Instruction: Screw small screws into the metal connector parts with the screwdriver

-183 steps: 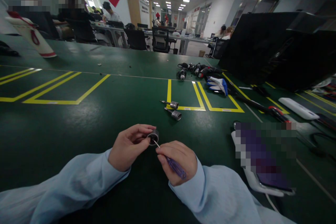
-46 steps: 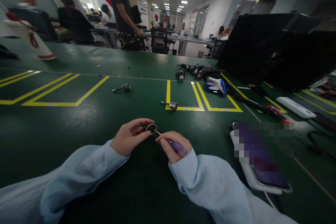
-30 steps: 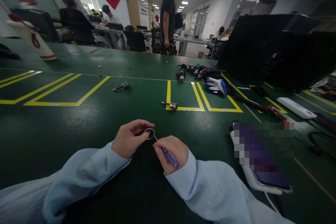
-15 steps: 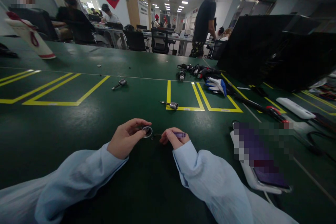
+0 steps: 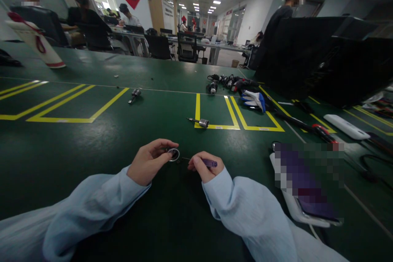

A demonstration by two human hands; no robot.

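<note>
My left hand (image 5: 149, 161) pinches a round part with a bright metal rim (image 5: 175, 155), its open face turned to the right. In my right hand (image 5: 205, 166) is a small screwdriver (image 5: 210, 163) with a purple handle. Its thin shaft points left at the rimmed part, with a gap between them. A tiny ring-like piece (image 5: 178, 162) lies on the table just below the rim. Beyond my hands lie two metal cylinders with thin shafts, one metal cylinder (image 5: 203, 123) by the yellow tape and another metal cylinder (image 5: 135, 96) farther left.
A phone (image 5: 303, 188) rests on a white device at the right. Behind it are a white bar-shaped case (image 5: 346, 126), a blue-and-white glove (image 5: 253, 100) and a heap of black cabled parts (image 5: 227, 82). Dark monitors (image 5: 322, 57) stand at the back right.
The far-left cylinder has rolled and turned slightly. My right hand and the screwdriver have shifted a little rightward, away from the rimmed part. A person in the background has walked right, behind the monitors.
</note>
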